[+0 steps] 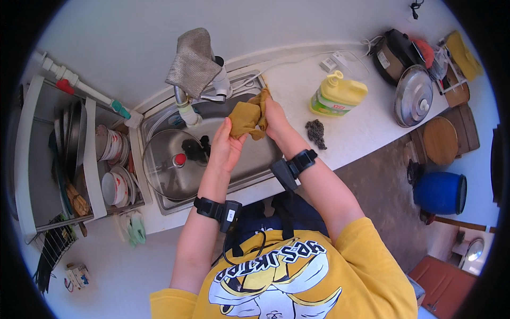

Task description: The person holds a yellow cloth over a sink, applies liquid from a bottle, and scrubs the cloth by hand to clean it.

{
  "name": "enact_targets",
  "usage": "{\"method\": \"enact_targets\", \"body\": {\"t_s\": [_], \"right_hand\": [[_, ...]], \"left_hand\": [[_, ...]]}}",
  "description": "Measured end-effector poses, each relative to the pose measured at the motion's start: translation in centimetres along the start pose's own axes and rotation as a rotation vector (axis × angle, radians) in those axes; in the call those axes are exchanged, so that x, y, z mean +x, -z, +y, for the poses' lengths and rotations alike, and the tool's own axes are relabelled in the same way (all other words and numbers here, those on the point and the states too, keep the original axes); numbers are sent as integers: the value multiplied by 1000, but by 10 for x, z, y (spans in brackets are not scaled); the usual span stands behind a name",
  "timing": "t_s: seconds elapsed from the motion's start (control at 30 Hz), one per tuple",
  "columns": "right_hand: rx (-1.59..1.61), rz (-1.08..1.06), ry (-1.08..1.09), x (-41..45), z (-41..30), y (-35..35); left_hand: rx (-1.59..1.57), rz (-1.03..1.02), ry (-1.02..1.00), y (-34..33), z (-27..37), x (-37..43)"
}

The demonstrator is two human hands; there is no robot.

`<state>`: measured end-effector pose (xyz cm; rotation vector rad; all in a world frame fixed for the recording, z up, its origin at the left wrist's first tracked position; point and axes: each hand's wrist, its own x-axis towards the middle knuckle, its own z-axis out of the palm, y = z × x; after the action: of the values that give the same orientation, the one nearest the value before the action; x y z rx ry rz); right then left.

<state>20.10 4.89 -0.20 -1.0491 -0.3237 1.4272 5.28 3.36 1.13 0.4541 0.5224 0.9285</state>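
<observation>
A crumpled mustard-brown cloth [245,116] is held above the steel sink [259,153] between both hands. My left hand [228,144] grips its near left part, thumb on top. On the right side, my right hand [275,115] holds the cloth's raised edge, its fingers partly hidden behind the fabric. A glass pot lid with a red knob [180,160] lies in the sink's left part, a dark wet thing showing beside the knob. Behind the hands stands the faucet [187,109], with a grey mesh cloth [193,62] draped near it.
Right of the sink stand a yellow detergent jug [336,95] and a dark scouring pad [316,133]. Farther right are a steel lid [413,95] and a dark rice cooker [394,56]. A rack with stacked bowls [113,187] adjoins the sink's left side. A power strip [340,58] lies near the wall.
</observation>
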Motion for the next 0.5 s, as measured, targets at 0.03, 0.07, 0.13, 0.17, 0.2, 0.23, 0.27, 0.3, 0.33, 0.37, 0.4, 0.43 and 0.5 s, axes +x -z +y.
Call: {"method": "enact_targets", "body": {"t_s": [0.03,0.07,0.13,0.17,0.2,0.23,0.27,0.3,0.33,0.37,0.4,0.43,0.5], "right_hand": [[-5,-9,-6,-2,3,-3],[-71,-66,133,-5,8,-5],[-406,-166,351,-14,20,-13],[-945,72,921,-21,35,-23],[-789,92,825,-20,35,-23],[-634,109,727,-19,34,-24],[-635,107,727,-15,32,-22],[-619,84,567,-7,28,-14],[-599,55,404,-1,21,-8],[-465,48,338,5,11,3],[-338,43,243,8,1,11],[-212,31,146,9,-7,14],[-14,-112,-8,3,-18,21]], "left_hand": [[-3,6,-9,3,0,1],[-2,-1,-46,5,0,4],[-5,-4,-79,4,-8,5],[-16,10,-94,2,-14,5],[-27,16,-105,-3,-16,4],[-28,16,-107,-5,-14,2],[5,7,-103,-7,-12,0],[37,-7,-94,-12,-10,-2],[38,-7,-96,-13,-4,-5],[145,-34,-2,-12,4,-9],[250,-59,87,-9,13,-12],[252,-53,76,-1,19,-12],[253,70,46,17,28,-6]]}}
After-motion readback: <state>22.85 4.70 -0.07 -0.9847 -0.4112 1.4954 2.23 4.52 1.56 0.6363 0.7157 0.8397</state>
